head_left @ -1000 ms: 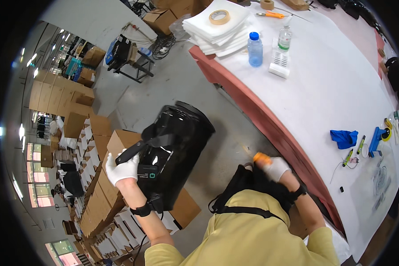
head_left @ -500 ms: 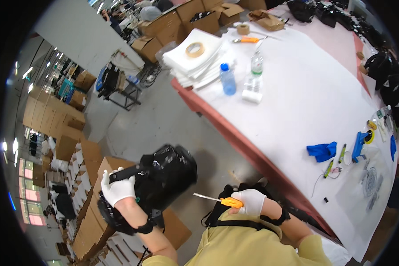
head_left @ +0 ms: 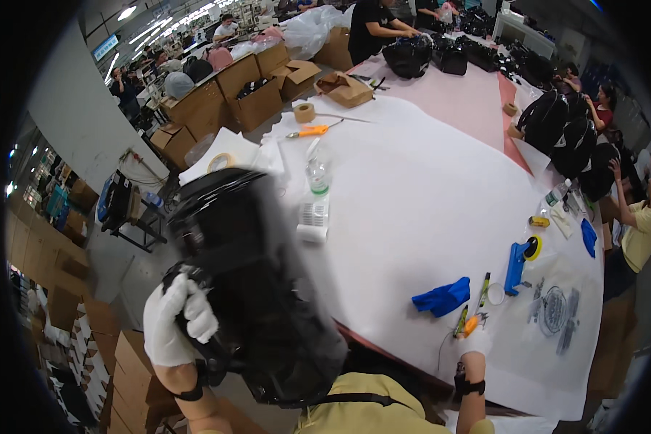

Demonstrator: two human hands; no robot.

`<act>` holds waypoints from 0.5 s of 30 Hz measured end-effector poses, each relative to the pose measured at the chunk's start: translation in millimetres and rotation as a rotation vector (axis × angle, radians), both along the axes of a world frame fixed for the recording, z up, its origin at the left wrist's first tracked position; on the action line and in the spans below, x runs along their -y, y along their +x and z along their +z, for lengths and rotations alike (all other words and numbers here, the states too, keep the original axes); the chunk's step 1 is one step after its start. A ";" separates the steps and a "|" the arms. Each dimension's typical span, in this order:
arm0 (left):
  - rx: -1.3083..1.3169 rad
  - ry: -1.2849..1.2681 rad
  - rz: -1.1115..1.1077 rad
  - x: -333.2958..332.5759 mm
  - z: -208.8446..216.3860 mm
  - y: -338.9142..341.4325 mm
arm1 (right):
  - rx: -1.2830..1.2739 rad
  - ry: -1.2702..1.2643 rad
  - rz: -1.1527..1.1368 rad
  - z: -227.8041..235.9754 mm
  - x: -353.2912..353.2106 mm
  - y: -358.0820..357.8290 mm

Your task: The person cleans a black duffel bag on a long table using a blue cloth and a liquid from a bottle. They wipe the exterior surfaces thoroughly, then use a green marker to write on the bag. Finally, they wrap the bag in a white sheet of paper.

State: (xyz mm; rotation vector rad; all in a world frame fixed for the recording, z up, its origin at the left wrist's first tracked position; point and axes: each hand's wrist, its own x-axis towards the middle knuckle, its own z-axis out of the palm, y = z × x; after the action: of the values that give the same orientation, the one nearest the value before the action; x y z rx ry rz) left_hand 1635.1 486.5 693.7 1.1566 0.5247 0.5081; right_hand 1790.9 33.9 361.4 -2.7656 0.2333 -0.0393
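Note:
A black, shiny backpack-like bag point(head_left: 267, 289) hangs in front of me on the left, partly over the table's edge and blurred. My left hand point(head_left: 177, 318), in a white glove, is closed around its strap or handle. My right hand point(head_left: 475, 343), also gloved in white, is low over the table at the right. At its fingers is an orange-handled tool point(head_left: 472, 323); its metal shaft is mostly hidden. Close by lie a green marker point(head_left: 484, 288), a blue cloth point(head_left: 443, 296) and a clear ring of tape point(head_left: 495, 293).
On the white-covered table point(head_left: 412, 210) stand a clear bottle point(head_left: 317, 173), a white roll point(head_left: 312, 226), an orange-handled cutter point(head_left: 313, 131) and a blue tool with a yellow disc point(head_left: 516, 267). Cardboard boxes point(head_left: 249, 90) line the far left. Other people work around black bags point(head_left: 412, 56).
The bag has swung up from the floor side to the table's edge with my left hand. My right hand has moved right, from near my body to the markers, with the orange-handled tool.

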 end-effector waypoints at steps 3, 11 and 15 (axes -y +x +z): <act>-0.185 0.049 -0.171 25.5 18.0 64.9 | 0.075 0.197 0.178 26.2 -1.4 -3.9; -0.008 1.148 -0.538 100.6 35.6 234.9 | 0.440 0.836 0.711 115.1 -102.9 28.2; 0.066 1.462 -0.817 144.9 23.3 293.5 | 0.140 1.049 0.395 82.8 -113.7 59.8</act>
State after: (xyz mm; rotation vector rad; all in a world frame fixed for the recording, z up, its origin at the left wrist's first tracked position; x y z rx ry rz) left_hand 1928.6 341.7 717.1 2.5429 -0.5574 0.1325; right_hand 1850.6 147.6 444.1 -1.7090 -0.2699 -0.0038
